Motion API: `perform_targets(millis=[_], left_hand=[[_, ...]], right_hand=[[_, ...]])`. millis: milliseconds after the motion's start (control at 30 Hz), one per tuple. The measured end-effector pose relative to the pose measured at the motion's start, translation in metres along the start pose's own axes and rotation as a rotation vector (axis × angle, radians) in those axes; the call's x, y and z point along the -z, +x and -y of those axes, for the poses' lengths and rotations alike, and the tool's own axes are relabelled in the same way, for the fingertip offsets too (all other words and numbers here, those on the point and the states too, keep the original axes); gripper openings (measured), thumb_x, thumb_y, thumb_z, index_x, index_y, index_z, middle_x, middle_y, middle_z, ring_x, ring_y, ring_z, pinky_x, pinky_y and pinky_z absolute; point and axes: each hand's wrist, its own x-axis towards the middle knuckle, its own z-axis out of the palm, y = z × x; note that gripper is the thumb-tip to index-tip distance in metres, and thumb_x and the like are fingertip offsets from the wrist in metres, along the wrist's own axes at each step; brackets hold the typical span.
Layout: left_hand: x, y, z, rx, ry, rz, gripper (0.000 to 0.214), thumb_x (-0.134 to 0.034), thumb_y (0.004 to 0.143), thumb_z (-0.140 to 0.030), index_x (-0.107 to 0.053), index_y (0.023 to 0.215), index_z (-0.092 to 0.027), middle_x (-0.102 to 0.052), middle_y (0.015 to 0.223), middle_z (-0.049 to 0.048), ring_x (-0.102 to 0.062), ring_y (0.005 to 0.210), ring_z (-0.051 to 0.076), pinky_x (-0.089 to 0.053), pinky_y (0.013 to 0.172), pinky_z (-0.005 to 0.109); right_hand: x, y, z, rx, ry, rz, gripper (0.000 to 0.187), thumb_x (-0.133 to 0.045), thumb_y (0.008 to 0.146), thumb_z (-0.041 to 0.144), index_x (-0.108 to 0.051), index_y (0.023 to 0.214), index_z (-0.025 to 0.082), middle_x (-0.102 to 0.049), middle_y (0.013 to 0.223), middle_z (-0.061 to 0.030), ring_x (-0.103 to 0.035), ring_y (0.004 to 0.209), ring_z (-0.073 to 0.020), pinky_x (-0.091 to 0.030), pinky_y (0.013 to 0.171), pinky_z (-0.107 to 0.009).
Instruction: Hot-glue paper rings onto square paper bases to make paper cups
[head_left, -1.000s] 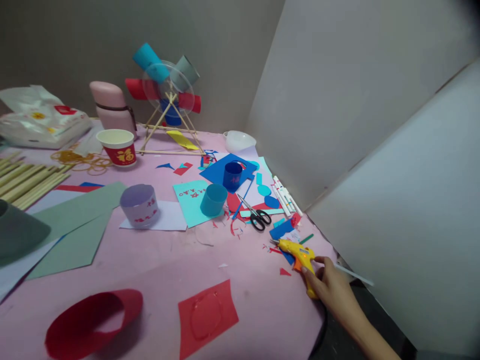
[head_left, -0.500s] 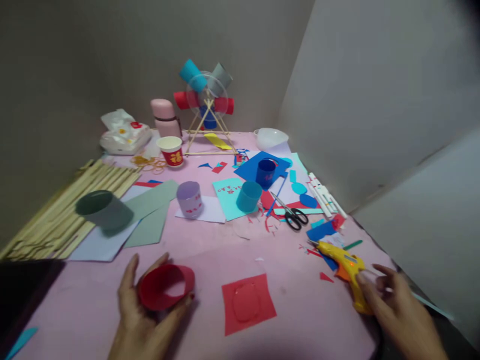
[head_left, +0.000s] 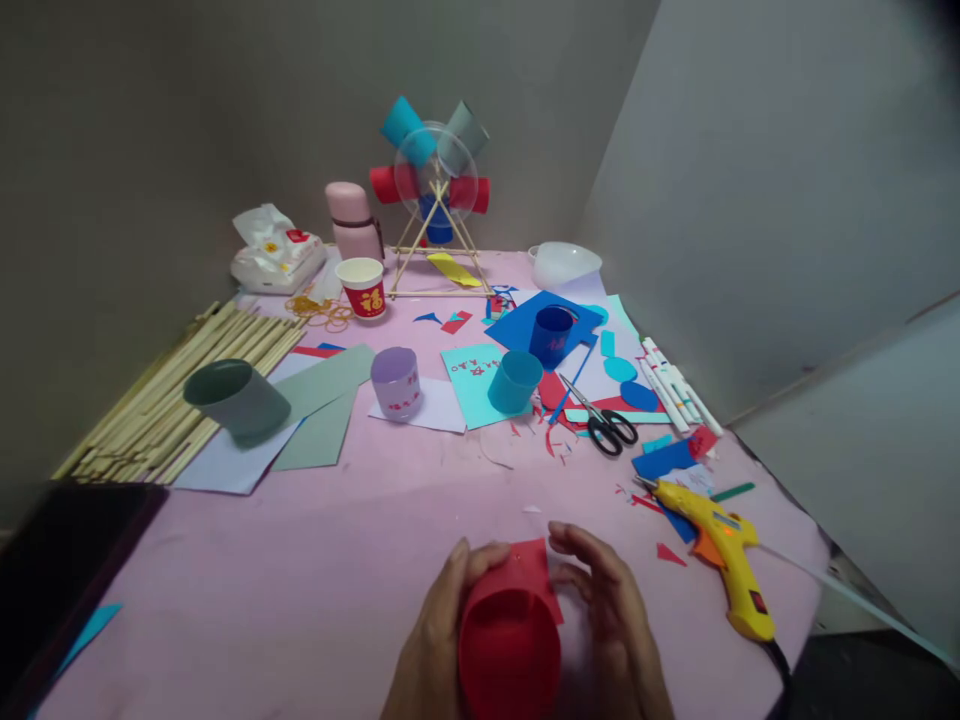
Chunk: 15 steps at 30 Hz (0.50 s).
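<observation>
My left hand (head_left: 433, 640) is wrapped round a red paper tube (head_left: 510, 650), gripping its left side. The tube's round opening is tilted toward me. Beyond its far end, part of a red paper square (head_left: 534, 560) shows; the rest is covered by the tube, and I cannot tell whether the two touch. My right hand (head_left: 611, 620) is just right of the tube with its fingers curved and apart, holding nothing. Farther right, a yellow hot glue gun (head_left: 724, 550) lies on the table.
Paper cups in purple (head_left: 396, 383), turquoise (head_left: 515, 382), dark blue (head_left: 551, 337) and grey (head_left: 236, 400) stand or lie mid-table. Scissors (head_left: 606, 425) rest among paper scraps. Wooden sticks (head_left: 187, 390) and a dark device (head_left: 82, 570) occupy the left. A stick-built wheel model (head_left: 437, 190) stands behind.
My left hand has carried the red tube right, over the red square. My right hand has let go of the glue gun and come left beside the tube. The view has shifted slightly.
</observation>
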Motion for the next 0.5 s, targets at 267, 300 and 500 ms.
perform_targets(millis=[267, 300, 500], left_hand=[[-0.009, 0.004, 0.005, -0.089, -0.031, 0.126, 0.075, -0.048, 0.09, -0.012, -0.007, 0.15, -0.029, -0.054, 0.132, 0.0157, -0.056, 0.12, 0.029, -0.05, 0.096, 0.048], [-0.009, 0.005, 0.005, -0.092, -0.023, 0.132, 0.075, -0.048, 0.09, -0.013, -0.006, 0.15, -0.028, -0.054, 0.132, 0.0162, -0.056, 0.12, 0.029, -0.05, 0.096, 0.049], [-0.008, 0.008, 0.003, -0.059, 0.014, 0.16, 0.074, -0.048, 0.09, -0.012, -0.008, 0.15, -0.029, -0.057, 0.129, 0.0136, -0.06, 0.114, 0.027, -0.051, 0.095, 0.045]], right_hand=[[-0.006, 0.002, 0.005, 0.068, -0.057, 0.109, 0.048, -0.033, 0.097, 0.055, -0.045, 0.136, 0.03, -0.056, 0.132, -0.0065, -0.055, 0.117, -0.0265, -0.046, 0.095, -0.04], [-0.005, 0.005, 0.005, 0.112, -0.07, 0.127, 0.046, -0.034, 0.098, 0.053, -0.046, 0.135, 0.029, -0.058, 0.128, -0.0071, -0.056, 0.114, -0.0267, -0.046, 0.094, -0.04], [-0.01, 0.011, 0.009, 0.088, -0.055, 0.044, 0.042, -0.033, 0.098, 0.05, -0.055, 0.124, 0.026, -0.064, 0.11, -0.0057, -0.06, 0.098, -0.0234, -0.047, 0.085, -0.036]])
